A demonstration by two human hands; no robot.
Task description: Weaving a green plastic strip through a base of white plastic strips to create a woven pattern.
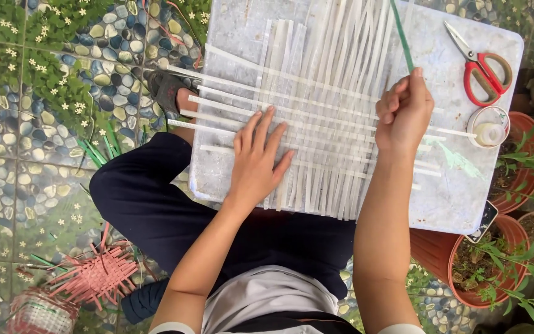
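The step in hand looks like weaving: the left hand (256,158) lies flat with fingers spread on the white strip mat (316,111) in the centre of the frame, on the plastic board (465,192). The right hand (403,111) is closed around a green strip (403,37) rising to the upper edge. The next move probably needs this strip passed over and under the white ones, the mat kept pressed. Red scissors (486,71) lie at upper right

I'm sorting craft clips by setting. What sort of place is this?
Probably an outdoor patio or garden corner used for weaving: pebble-patterned floor tiles, potted plants beside the board, and low flowering greenery.
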